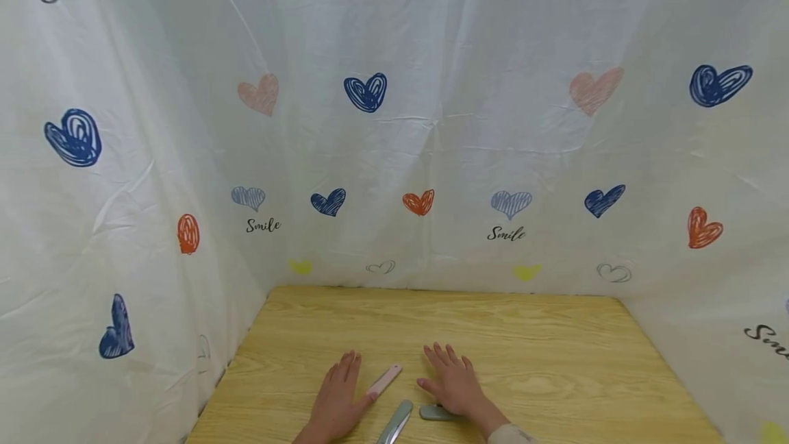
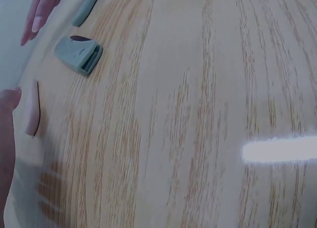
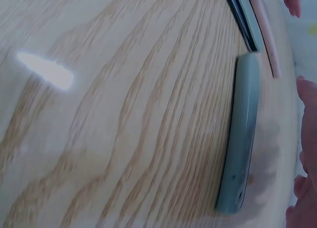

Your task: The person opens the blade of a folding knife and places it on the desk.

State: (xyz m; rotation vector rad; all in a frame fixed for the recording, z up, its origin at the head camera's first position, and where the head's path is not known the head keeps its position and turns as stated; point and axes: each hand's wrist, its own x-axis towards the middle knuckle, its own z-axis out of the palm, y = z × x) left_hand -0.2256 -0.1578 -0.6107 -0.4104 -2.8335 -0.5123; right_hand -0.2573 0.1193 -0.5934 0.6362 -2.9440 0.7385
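Note:
My left hand (image 1: pixel 335 396) has its fingers straight, palm down over the table. Its thumb lies by the near end of a slim pale pink strip (image 1: pixel 385 379); whether they touch I cannot tell. To the right, my right hand (image 1: pixel 455 382) is spread with nothing held. A grey-green handle-like piece (image 1: pixel 435 413) lies partly hidden below it; the right wrist view shows this piece (image 3: pixel 241 134) long and smooth. Between the hands rests a grey-green object (image 1: pixel 394 422) with a silvery strip, cut off by the frame. Its slotted end (image 2: pixel 91 62) shows in the left wrist view.
The light wood-grain table (image 1: pixel 555 362) extends beyond both hands. A white cloth (image 1: pixel 456 156) printed with hearts and "Smile" hangs behind it and along both sides. Glare (image 2: pixel 280 150) marks the tabletop in both wrist views.

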